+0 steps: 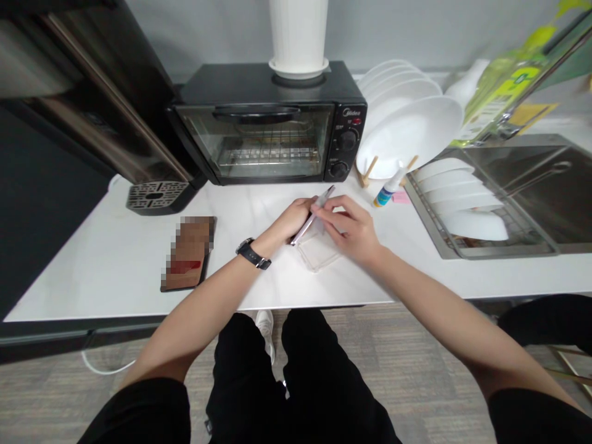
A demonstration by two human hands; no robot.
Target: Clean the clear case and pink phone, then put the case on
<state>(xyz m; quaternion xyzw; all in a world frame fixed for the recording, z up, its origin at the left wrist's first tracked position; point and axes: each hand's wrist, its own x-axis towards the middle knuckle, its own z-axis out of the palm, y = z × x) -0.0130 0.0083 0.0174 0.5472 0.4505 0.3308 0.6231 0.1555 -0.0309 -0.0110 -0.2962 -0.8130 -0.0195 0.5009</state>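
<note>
A slim, shiny phone-like object [305,229] is tilted up on its edge above the white counter, in front of the toaster oven. My left hand [296,220], with a black watch on its wrist, is closed round its far side, the fingers partly hidden behind it. At its upper part, my right hand [348,227] pinches with thumb and forefinger; whether it grips the object itself or a thin layer on it is too small to tell. Just below my right hand, a clear plastic case [319,253] lies on the counter.
Behind stands a black toaster oven [272,123] bearing a white pot [300,37]. White plates [411,123], a small spray bottle [387,190] and a sink [531,243] are right. A pixelated flat object [189,253] and a black machine [161,196] are left.
</note>
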